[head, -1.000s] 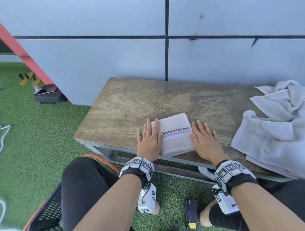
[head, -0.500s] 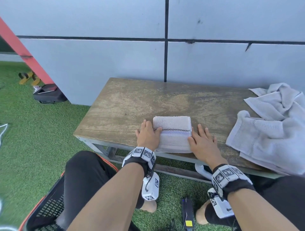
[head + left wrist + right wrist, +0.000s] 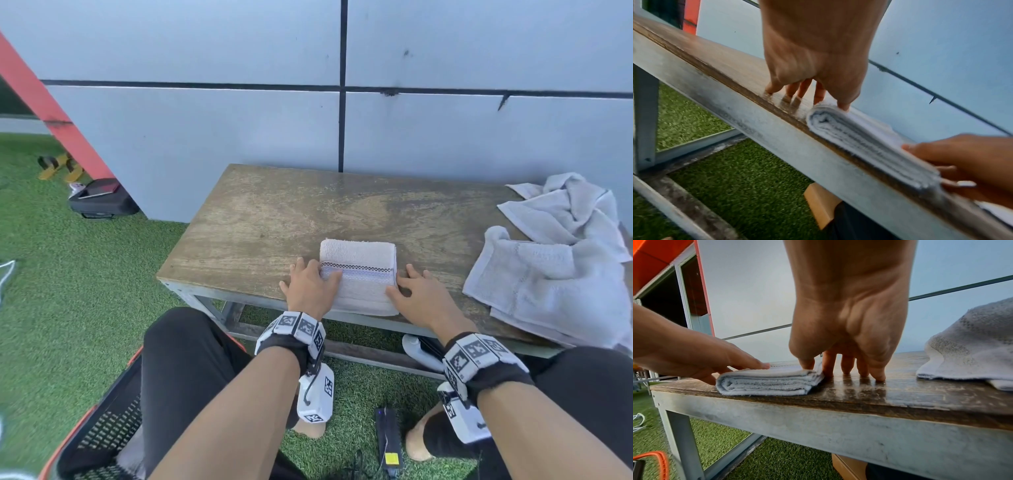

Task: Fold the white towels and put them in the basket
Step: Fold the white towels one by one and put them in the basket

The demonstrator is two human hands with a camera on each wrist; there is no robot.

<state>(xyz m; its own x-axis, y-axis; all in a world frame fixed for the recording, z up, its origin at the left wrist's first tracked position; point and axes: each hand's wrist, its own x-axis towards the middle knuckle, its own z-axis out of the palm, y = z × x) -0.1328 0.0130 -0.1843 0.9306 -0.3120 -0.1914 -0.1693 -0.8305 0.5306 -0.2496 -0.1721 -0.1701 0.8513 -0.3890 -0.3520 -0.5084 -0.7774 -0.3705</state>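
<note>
A folded white towel (image 3: 359, 274) with a checkered stripe lies at the front edge of the wooden bench (image 3: 274, 219). My left hand (image 3: 308, 287) is at its left side, thumb on top and fingertips on the wood. My right hand (image 3: 418, 294) mirrors this at the right side. The right wrist view shows the towel (image 3: 766, 382) as a flat stack, my right thumb (image 3: 807, 365) on its top corner and the other fingers standing on the bench. A heap of unfolded white towels (image 3: 555, 274) lies at the bench's right end. The black basket (image 3: 102, 435) with an orange rim stands on the grass by my left knee.
A grey panelled wall closes the back of the bench. On the artificial grass, a black bag (image 3: 102, 202) and yellow sandals (image 3: 60, 166) sit at the far left beside a red beam (image 3: 44, 106). A black power adapter (image 3: 387, 442) lies between my feet.
The towel has turned square to the bench edge. Both hands have drawn back from flat and stretched to raised on their fingertips, with thumbs now on the towel's top.
</note>
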